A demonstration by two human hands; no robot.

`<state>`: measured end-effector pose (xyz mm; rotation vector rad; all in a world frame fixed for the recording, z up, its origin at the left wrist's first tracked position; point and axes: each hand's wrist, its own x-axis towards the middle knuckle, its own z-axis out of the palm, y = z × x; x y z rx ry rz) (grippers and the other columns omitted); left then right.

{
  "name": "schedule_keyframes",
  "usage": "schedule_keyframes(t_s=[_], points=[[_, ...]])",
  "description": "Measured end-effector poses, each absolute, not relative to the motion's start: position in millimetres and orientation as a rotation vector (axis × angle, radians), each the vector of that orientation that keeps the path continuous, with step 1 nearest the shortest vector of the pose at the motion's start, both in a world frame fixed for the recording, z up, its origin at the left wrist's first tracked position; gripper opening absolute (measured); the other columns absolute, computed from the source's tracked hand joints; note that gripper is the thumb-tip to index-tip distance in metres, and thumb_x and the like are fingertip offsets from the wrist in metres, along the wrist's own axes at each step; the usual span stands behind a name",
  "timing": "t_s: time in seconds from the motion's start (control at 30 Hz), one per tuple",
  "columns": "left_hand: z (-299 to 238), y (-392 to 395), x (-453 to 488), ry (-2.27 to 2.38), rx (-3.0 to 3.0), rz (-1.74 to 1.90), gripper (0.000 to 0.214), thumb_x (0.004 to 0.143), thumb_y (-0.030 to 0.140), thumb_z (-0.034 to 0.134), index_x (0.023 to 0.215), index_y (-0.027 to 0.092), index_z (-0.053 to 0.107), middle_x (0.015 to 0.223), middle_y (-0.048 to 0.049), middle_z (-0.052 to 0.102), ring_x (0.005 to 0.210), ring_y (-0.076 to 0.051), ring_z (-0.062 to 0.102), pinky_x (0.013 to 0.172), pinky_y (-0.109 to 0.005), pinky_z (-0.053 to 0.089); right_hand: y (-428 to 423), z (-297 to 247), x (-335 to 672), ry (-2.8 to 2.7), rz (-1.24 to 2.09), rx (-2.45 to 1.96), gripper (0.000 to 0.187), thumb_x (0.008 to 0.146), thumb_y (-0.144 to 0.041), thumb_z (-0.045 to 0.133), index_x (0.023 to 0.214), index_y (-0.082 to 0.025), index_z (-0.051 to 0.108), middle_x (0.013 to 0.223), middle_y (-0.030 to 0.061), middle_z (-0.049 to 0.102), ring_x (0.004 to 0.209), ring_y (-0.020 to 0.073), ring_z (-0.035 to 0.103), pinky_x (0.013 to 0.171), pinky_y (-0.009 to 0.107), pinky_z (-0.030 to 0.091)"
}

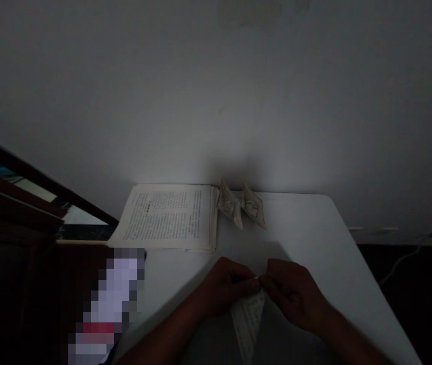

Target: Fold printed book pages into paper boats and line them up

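Between my two hands is a folded sheet of printed paper (249, 319), narrowing to a point toward me. My left hand (225, 286) pinches its upper edge between thumb and fingers. My right hand (294, 291) closes on the upper right corner, its fingertips almost touching those of the left. Beyond the hands, two folded paper boats (230, 205) stand side by side near the wall; the second paper boat (253, 205) is on the right. Shadow hides the finer folds of the held paper.
A stack of printed pages (166, 218) lies at the back left of the white table (299, 223), touching the boats' side. Behind the table rises a pale wall (163, 101). A blurred-out bright object (113, 294) is at the left edge; a thin cable (402, 261) hangs at right.
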<state>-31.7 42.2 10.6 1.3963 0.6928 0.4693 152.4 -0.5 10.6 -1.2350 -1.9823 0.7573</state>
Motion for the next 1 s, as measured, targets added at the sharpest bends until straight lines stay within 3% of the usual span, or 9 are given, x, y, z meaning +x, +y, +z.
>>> schedule_keyframes(t_s=[0.23, 0.37, 0.67, 1.0], points=[[12.2, 40.8, -29.4, 0.718, 1.380, 0.531, 0.042, 0.077, 0.047, 0.058, 0.057, 0.010, 0.060, 0.048, 0.0052, 0.033, 0.047, -0.006, 0.026, 0.045, -0.020, 0.022, 1.1, 2.6, 149.4, -1.545, 1.434, -1.167, 0.040, 0.089, -0.045, 0.041, 0.061, -0.018, 0.050, 0.053, -0.0025, 0.046, 0.050, 0.0107, 0.046, 0.048, 0.022, 0.036], [8.9, 40.5, -29.5, 0.745, 1.372, 0.519, 0.044, 0.078, 0.051, 0.056, 0.062, 0.010, 0.061, 0.051, 0.0044, 0.036, 0.048, -0.007, 0.030, 0.046, -0.020, 0.023, 1.2, 4.1, 150.4, -1.664, 1.332, -1.174, 0.035, 0.085, -0.043, 0.049, 0.063, -0.017, 0.054, 0.054, -0.0029, 0.045, 0.051, 0.0104, 0.044, 0.048, 0.021, 0.035], [15.4, 46.0, -34.9, 0.774, 1.717, 0.386, 0.041, 0.087, 0.042, 0.045, 0.057, 0.013, 0.046, 0.055, 0.0060, 0.031, 0.053, -0.007, 0.030, 0.048, -0.019, 0.022, 3.2, 0.6, 152.3, -1.957, 0.955, -1.258, 0.035, 0.084, -0.031, 0.047, 0.052, -0.019, 0.039, 0.051, -0.0057, 0.033, 0.048, 0.0090, 0.033, 0.047, 0.023, 0.024], [14.7, 38.6, -31.0, 0.792, 1.729, 0.455, 0.043, 0.089, 0.042, 0.042, 0.058, 0.013, 0.049, 0.051, 0.0061, 0.033, 0.047, -0.006, 0.031, 0.044, -0.018, 0.023, 2.6, 0.0, 151.7, -1.523, 1.510, -1.129, 0.040, 0.086, -0.046, 0.047, 0.059, -0.017, 0.052, 0.050, -0.0024, 0.047, 0.046, 0.0092, 0.044, 0.045, 0.020, 0.033]])
